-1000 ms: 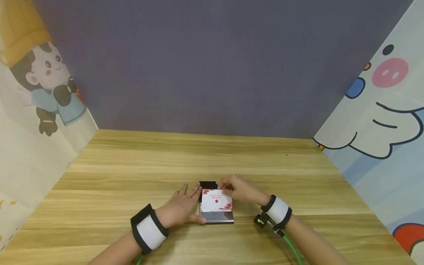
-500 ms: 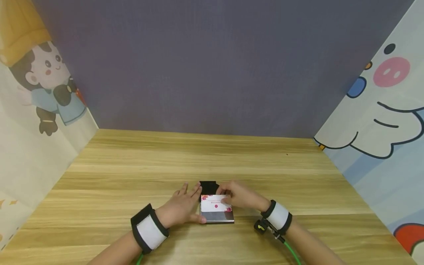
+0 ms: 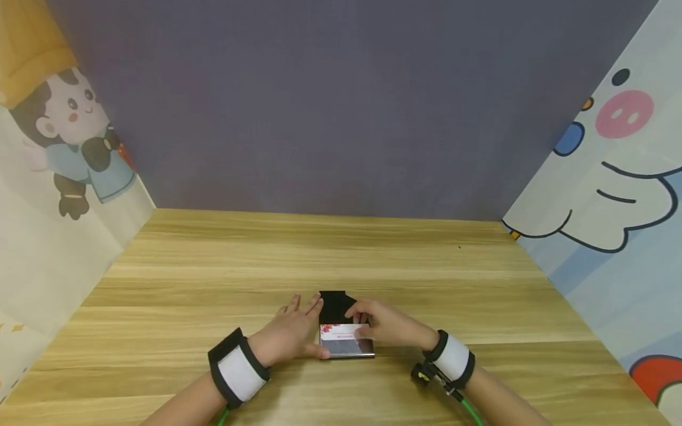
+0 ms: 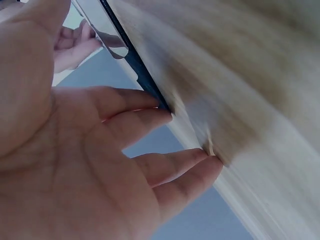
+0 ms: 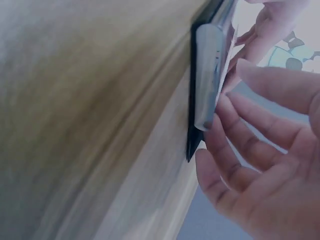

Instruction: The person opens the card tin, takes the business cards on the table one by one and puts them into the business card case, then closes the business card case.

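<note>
A card case with a shiny silver front (image 3: 348,348) and a black back flap (image 3: 334,306) lies on the table below the head camera. From its pocket sticks out a white business card (image 3: 338,332) with pink flowers; its lower part is hidden inside. My left hand (image 3: 290,334) lies spread along the case's left side, fingertips at the black edge and table, thumb on the lower left corner. With curved fingers behind the card's top edge and thumb over its face, my right hand (image 3: 391,322) holds the card. In the right wrist view, its fingers (image 5: 240,132) touch the case's end.
The wood-grain table (image 3: 240,254) stretches around both hands. A dark grey panel (image 3: 330,106) rises behind it, with cartoon-printed walls at left and right. A green cable (image 3: 471,411) trails from the right wrist strap.
The business card has slid down toward me into the silver pocket, exposing more of the black flap. My right hand has moved down with it, while the left hand stays in place.
</note>
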`<state>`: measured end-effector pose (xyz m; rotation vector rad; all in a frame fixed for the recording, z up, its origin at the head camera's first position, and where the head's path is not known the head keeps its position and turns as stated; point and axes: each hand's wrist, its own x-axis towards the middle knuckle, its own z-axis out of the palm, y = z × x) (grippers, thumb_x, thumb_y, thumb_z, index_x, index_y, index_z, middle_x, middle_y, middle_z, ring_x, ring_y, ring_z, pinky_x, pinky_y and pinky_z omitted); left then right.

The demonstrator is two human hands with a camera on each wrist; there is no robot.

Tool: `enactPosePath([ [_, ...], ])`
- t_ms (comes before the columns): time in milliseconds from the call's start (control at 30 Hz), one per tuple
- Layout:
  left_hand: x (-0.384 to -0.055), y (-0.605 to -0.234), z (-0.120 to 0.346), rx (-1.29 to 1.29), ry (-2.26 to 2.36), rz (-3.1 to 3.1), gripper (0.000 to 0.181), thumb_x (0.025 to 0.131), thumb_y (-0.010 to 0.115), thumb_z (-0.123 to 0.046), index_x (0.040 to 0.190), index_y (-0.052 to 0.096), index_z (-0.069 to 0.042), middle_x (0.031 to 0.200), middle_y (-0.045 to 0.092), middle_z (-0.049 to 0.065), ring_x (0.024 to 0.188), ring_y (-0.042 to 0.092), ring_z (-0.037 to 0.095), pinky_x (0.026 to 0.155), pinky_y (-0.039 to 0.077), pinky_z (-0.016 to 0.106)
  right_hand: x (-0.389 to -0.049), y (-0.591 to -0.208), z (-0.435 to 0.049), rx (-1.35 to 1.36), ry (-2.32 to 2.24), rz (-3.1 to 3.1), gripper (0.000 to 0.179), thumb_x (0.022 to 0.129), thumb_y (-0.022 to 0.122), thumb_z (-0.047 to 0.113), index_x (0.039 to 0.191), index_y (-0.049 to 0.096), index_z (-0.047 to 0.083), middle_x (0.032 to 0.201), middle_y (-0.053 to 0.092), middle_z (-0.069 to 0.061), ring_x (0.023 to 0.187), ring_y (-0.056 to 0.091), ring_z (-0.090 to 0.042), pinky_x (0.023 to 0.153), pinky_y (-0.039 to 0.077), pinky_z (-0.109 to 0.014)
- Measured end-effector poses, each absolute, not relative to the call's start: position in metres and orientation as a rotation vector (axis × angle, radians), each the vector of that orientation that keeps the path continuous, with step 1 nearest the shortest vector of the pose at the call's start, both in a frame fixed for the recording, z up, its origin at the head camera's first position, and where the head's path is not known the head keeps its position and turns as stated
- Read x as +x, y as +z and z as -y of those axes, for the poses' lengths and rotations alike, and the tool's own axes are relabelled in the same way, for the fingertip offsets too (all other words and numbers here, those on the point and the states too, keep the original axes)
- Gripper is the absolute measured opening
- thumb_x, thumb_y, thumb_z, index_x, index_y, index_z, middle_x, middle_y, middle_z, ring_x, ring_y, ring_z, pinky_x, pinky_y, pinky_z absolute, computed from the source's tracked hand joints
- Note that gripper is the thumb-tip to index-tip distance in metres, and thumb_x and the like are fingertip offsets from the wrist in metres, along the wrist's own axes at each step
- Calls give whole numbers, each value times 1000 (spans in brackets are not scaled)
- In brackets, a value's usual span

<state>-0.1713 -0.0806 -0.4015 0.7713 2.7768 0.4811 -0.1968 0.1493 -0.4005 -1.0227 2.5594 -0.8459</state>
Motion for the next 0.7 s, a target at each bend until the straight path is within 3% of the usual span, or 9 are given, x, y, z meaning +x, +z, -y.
enactPosePath([
  [167,-172,-398,78,761,505,-2768,102,67,71,-55,140,30,3,149,23,18,131,20,52,102,26,62,-196,-401,-155,-968,-861,-2683,36,82,65,9,116,56,-1,110,61,-12,99,57,-23,84,49,-35],
  [367,-178,-398,77,742,541,-2749,106,66,71,-56,142,25,3,150,20,18,131,20,52,102,26,62,-196,-400,-161,-817,-822,-2750,64,77,72,25,128,46,-3,126,50,-18,117,47,-32,95,41,-48],
  [533,-185,-398,75,730,554,-2730,109,64,74,-54,142,24,4,150,20,20,132,18,53,103,24,62,-195,-400,-163,-772,-774,-2728,82,70,76,37,133,41,-4,135,44,-22,125,39,-37,102,33,-52],
  [700,-191,-398,74,725,551,-2708,111,61,77,-52,142,25,3,151,20,18,133,16,51,106,20,60,-195,-402,-164,-825,-790,-2689,83,69,77,36,132,41,-3,134,45,-20,125,40,-35,101,34,-51],
])
